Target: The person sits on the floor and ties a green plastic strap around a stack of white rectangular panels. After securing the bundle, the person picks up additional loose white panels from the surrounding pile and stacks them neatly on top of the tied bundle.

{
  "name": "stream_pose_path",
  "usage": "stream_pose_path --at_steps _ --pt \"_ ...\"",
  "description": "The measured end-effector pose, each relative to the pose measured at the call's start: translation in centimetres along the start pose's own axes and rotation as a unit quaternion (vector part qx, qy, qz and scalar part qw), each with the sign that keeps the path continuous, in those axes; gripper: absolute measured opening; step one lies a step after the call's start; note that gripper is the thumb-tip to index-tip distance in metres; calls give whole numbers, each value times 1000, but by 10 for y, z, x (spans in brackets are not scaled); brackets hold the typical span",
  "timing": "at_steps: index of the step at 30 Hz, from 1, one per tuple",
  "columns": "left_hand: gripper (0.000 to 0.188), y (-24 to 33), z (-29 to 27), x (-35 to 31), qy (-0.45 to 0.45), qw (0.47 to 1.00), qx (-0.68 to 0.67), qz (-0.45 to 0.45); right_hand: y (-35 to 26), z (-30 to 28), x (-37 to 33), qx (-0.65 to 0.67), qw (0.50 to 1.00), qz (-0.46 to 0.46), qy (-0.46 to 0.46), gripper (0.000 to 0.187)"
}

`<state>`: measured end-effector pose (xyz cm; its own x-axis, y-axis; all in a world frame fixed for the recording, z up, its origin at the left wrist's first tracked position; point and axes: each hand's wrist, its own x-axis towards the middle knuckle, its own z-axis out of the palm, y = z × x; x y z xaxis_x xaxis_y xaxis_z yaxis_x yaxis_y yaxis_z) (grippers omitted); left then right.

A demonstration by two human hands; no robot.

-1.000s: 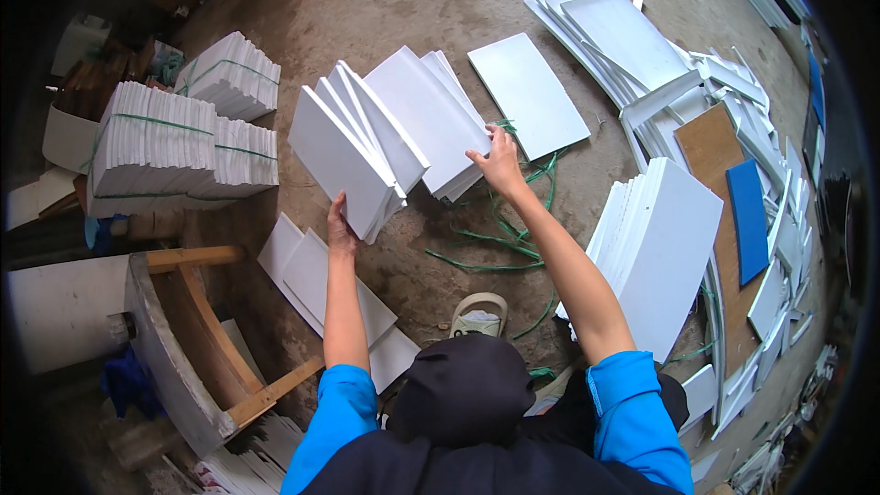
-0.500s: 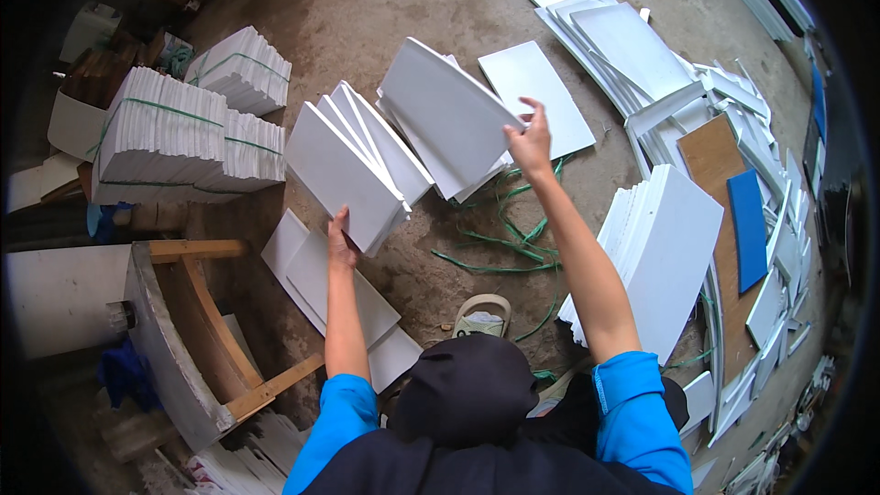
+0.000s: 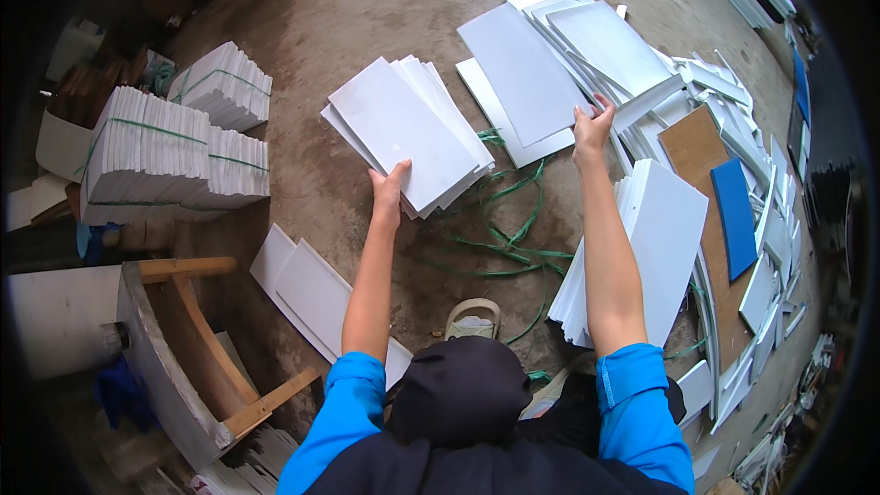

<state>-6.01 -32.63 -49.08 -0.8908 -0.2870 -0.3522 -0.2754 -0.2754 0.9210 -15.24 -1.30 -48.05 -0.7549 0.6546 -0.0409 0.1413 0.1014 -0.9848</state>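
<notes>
My right hand [image 3: 593,131] is closed on the near right corner of a white rectangular panel [image 3: 524,73]. This panel is tilted above another white panel [image 3: 500,125] on the floor. In the middle lies a fanned pile of similar white panels [image 3: 403,133]. My left hand [image 3: 390,187] grips the pile's near edge, its thumb on the top panel and its other fingers mostly hidden at the side. Loose green strapping [image 3: 518,238] lies on the floor between my arms.
Strapped bundles of white panels [image 3: 151,160] stand at left, above a wooden-framed box [image 3: 188,348]. Two flat panels [image 3: 312,289] lie near my left forearm. At right are a panel stack [image 3: 655,247], a brown board [image 3: 692,165], a blue piece [image 3: 733,220] and heaped white offcuts [image 3: 775,266].
My left hand has moved right, and the panels it held now lie on the middle pile. My right hand has carried its panel to the right, away from that pile.
</notes>
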Motion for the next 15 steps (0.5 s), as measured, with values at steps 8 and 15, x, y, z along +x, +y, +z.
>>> stream_pose_path --at_steps 8,15 --pt "61 34 79 -19 72 873 318 362 74 18 12 -417 909 -19 -10 53" --pt "58 -45 188 49 -35 982 179 -41 86 33 55 -400 883 -31 -244 60"
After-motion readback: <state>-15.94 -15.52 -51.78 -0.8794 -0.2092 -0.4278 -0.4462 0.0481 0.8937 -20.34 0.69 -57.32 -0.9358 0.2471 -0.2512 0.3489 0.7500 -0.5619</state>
